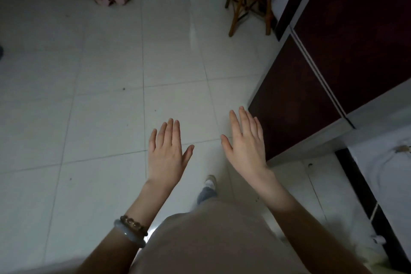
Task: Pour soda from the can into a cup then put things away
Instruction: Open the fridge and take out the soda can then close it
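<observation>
Soda can and cup are out of view. Wide bare tiled floor spreads left of the left hand, fingers flat, holding nothing. Right hand likewise spread and empty, just beside the dark cabinet edge.

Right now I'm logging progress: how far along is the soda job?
Nothing shows as done: no can or cup is in view. Nothing is in hand: the left hand and right hand hang open, empty, over the tiled floor beside a dark cabinet. Whether pouring and tidying remain cannot be told.
</observation>
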`<state>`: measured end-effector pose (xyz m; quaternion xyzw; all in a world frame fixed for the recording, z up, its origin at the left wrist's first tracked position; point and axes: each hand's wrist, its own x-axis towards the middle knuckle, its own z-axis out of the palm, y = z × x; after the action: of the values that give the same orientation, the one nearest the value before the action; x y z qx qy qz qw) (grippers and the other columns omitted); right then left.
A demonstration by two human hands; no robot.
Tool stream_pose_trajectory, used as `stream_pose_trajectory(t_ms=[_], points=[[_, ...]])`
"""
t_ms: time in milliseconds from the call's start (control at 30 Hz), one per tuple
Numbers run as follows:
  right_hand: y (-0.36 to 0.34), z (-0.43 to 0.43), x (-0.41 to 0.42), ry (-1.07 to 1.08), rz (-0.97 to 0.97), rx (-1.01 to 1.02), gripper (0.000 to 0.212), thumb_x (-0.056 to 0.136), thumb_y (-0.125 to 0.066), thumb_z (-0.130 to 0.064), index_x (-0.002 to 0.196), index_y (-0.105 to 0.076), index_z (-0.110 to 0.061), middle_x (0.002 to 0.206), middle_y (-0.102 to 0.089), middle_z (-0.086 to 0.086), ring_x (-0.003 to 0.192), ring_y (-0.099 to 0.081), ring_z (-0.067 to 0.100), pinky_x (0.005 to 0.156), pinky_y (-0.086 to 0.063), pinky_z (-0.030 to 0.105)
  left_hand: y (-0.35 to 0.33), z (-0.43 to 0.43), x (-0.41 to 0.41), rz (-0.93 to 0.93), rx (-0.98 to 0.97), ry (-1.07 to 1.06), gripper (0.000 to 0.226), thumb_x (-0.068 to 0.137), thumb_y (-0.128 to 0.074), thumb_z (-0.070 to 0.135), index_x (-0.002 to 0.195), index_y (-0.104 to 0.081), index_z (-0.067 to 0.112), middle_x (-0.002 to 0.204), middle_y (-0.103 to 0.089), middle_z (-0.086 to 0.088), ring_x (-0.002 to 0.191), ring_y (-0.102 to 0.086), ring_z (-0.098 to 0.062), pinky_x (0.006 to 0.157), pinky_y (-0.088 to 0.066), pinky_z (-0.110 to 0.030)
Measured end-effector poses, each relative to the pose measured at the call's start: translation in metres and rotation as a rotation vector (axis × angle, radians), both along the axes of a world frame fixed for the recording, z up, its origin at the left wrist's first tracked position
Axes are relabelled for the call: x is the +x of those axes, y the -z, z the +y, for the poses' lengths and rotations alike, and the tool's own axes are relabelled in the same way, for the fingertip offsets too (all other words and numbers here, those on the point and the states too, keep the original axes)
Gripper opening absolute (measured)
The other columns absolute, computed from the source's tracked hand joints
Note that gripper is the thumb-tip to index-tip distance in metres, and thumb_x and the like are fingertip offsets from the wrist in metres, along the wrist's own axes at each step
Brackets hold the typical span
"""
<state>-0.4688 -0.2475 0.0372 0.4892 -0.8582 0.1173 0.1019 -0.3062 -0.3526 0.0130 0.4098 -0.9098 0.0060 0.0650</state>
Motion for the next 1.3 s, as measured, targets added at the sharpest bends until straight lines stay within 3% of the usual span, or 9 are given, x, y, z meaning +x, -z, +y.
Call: stream_pose_trajectory(t_ms=[200,367,467,600,733,800,900,1067,1300], points=[[-0.011,-0.069,-0.083,0.015,0.009,0.006,0.062,0.081,-0.067,-0.029,0.133,-0.047,-0.002,0.138,-0.046,0.023,0.127,-0.046,0.036,0.106,-0.032,0.050,-0.008,-0.074,-0.090,0.045,0.011,0.028,0.068,0.090,-0.037,0.050,0.136,-0.042,0.000,0.138,-0.049,-0.018,0.126,-0.048,-0.032,0.108,-0.025,-0.044],[-0.006,-0.116,-0.129,0.057,-0.029,0.022,0.058,0.087,-0.038,-0.037,0.134,-0.046,-0.004,0.138,-0.047,0.021,0.128,-0.045,0.035,0.108,-0.029,0.048,-0.007,-0.134,-0.152,0.028,-0.017,0.112,0.069,0.091,-0.039,0.051,0.138,-0.039,0.000,0.140,-0.046,-0.017,0.130,-0.044,-0.031,0.111,-0.020,-0.043],[0.005,-0.143,-0.154,0.096,-0.031,0.009,0.056,0.086,-0.044,-0.035,0.132,-0.048,-0.004,0.137,-0.048,0.021,0.127,-0.046,0.035,0.109,-0.029,0.047,0.002,-0.170,-0.191,0.023,-0.003,0.183,0.070,0.090,-0.040,0.051,0.139,-0.039,0.001,0.141,-0.045,-0.017,0.130,-0.043,-0.031,0.112,-0.017,-0.042],[0.015,-0.187,-0.189,0.214,-0.027,-0.001,0.056,0.086,-0.041,-0.035,0.129,-0.052,-0.002,0.133,-0.052,0.022,0.124,-0.050,0.035,0.106,-0.034,0.048,0.012,-0.223,-0.248,0.036,0.009,0.328,0.070,0.090,-0.037,0.052,0.136,-0.043,0.000,0.139,-0.049,-0.016,0.128,-0.047,-0.030,0.110,-0.028,-0.044],[0.016,-0.237,-0.217,0.372,-0.058,0.056,0.059,0.084,-0.038,-0.038,0.131,-0.046,-0.003,0.134,-0.051,0.022,0.123,-0.050,0.036,0.104,-0.034,0.049,0.007,-0.286,-0.308,0.056,-0.005,0.518,0.068,0.088,-0.053,0.050,0.135,-0.044,0.001,0.138,-0.050,-0.015,0.127,-0.048,-0.029,0.109,-0.027,-0.044],[0.012,-0.263,-0.230,0.459,-0.074,0.064,0.059,0.083,-0.049,-0.037,0.132,-0.044,-0.004,0.136,-0.048,0.023,0.125,-0.048,0.037,0.105,-0.033,0.050,0.000,-0.317,-0.337,0.069,-0.015,0.606,0.068,0.088,-0.055,0.049,0.135,-0.044,0.001,0.137,-0.050,-0.016,0.127,-0.048,-0.029,0.109,-0.026,-0.044],[0.006,-0.303,-0.249,0.576,-0.091,0.056,0.064,0.079,-0.064,-0.033,0.132,-0.045,-0.003,0.137,-0.047,0.023,0.125,-0.048,0.037,0.104,-0.035,0.052,-0.010,-0.364,-0.373,0.060,-0.028,0.754,0.066,0.091,-0.041,0.050,0.136,-0.041,0.001,0.138,-0.049,-0.018,0.127,-0.048,-0.031,0.109,-0.029,-0.045],[-0.009,-0.350,-0.270,0.735,-0.089,0.030,0.058,0.084,-0.041,-0.037,0.131,-0.043,-0.004,0.135,-0.050,0.023,0.125,-0.048,0.036,0.104,-0.036,0.050,-0.020,-0.419,-0.411,0.055,-0.019,0.925,0.068,0.091,-0.037,0.050,0.137,-0.040,0.001,0.139,-0.048,-0.018,0.128,-0.047,-0.031,0.108,-0.033,-0.047],[-0.014,-0.370,-0.280,0.909,-0.048,0.042,0.056,0.084,-0.050,-0.034,0.131,-0.046,-0.004,0.137,-0.048,0.022,0.127,-0.047,0.036,0.106,-0.031,0.051,-0.022,-0.460,-0.459,0.065,-0.030,1.087,0.068,0.091,-0.034,0.051,0.135,-0.042,-0.001,0.136,-0.050,-0.019,0.126,-0.049,-0.033,0.106,-0.034,-0.049]])
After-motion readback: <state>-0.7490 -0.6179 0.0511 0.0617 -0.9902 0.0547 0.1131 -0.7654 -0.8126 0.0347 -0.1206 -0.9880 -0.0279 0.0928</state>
